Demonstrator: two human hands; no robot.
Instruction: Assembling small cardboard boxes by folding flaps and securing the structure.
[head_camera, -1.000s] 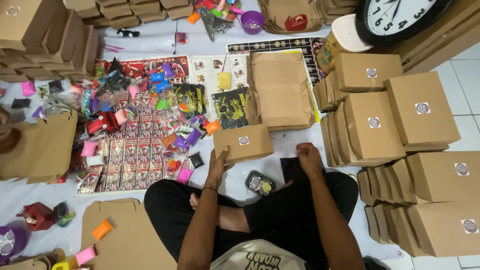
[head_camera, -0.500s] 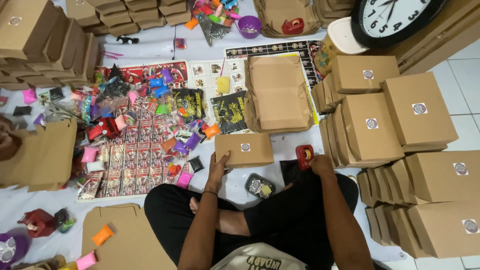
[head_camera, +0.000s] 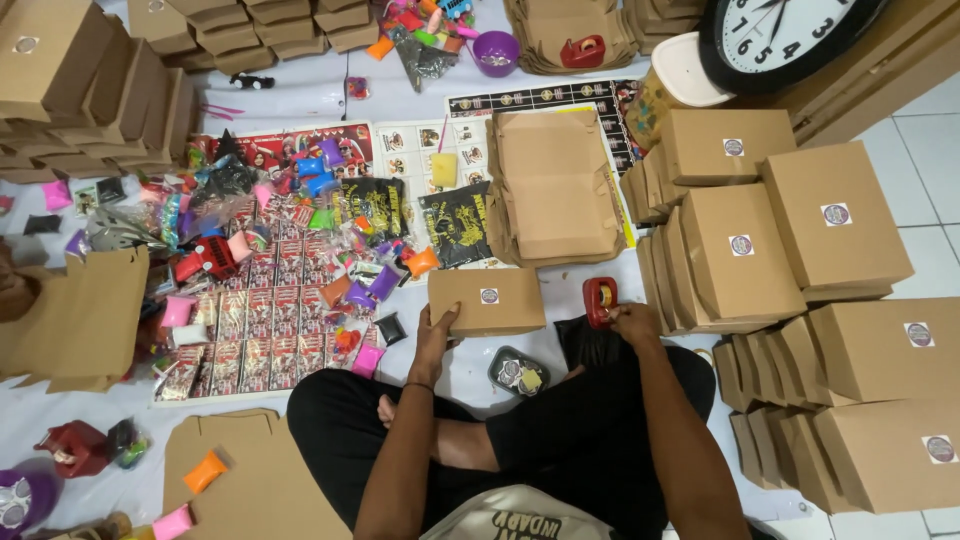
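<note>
Your right hand (head_camera: 634, 322) had just come off your knee and reached the red tape dispenser (head_camera: 600, 301), which a second earlier was nowhere near the closed brown box (head_camera: 487, 301). It now stood upright just to the right of that box, on the white floor covering, your fingers curled around its near side in a loose grip. That suggested the box, already shut and bearing its round sticker, was at the sealing stage.

Your left hand (head_camera: 434, 335) had not moved: it lay against the box's lower left corner, fingers spread flat over the edge, pinning the box rather than clasping it. The left forearm ran up from your crossed legs, wrist slightly bent; the right arm stretched forward past your knee.

The box sat straight ahead of you. A small dark tray of stickers (head_camera: 518, 372) lay just below it, the stack of flat unfolded cartons (head_camera: 553, 185) just above, and finished boxes (head_camera: 745, 250) well to its right.
</note>
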